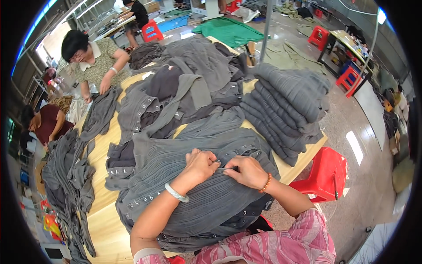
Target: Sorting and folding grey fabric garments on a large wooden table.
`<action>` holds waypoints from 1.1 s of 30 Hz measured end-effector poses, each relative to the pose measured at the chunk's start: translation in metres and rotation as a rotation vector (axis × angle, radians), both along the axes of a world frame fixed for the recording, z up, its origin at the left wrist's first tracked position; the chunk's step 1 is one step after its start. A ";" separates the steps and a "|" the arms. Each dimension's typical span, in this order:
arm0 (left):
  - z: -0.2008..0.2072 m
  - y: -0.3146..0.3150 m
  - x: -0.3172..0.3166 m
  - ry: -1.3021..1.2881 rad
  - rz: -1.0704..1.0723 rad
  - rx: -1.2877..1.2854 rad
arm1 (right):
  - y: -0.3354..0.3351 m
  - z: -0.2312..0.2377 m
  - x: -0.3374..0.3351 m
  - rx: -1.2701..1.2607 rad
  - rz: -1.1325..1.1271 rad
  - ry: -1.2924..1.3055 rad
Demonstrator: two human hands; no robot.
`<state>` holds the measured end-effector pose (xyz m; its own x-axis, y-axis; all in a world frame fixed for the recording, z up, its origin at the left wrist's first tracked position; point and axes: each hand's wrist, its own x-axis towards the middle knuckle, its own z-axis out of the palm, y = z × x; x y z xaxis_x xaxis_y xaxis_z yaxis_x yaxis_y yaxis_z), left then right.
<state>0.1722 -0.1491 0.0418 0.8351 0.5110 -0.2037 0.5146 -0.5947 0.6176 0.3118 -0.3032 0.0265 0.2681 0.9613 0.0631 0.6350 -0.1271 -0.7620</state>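
Note:
A dark grey, crinkled garment (pixel 162 163) with rows of metal eyelets or snaps lies spread in front of me on the wooden table (pixel 103 218). Above its middle, my left hand (pixel 200 166) is closed in a pinch, with a pale bangle on the wrist. Close by on its right, my right hand (pixel 249 173) is also closed, thumb against fingers, and an orange bead bracelet circles that wrist. Something thin and small shows between the two sets of fingertips; its kind is too fine to make out. The garment's lower part hangs over the table's near edge.
A folded stack of grey garments (pixel 285 105) stands at the right, a loose heap (pixel 189 66) beyond. More grey clothes (pixel 68 176) hang over the left edge. A co-worker (pixel 94 66) handles cloth at the far left. A red stool (pixel 323 174) stands right of the table.

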 end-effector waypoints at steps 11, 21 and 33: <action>-0.018 0.011 0.001 -0.021 0.046 -0.400 | 0.022 -0.021 0.008 -0.038 -0.027 0.389; -0.012 0.019 0.000 0.017 0.082 -0.492 | 0.018 -0.023 0.015 -0.076 0.000 0.228; -0.011 -0.006 0.042 0.053 -0.092 0.115 | -0.010 -0.013 0.025 -0.022 -0.075 0.058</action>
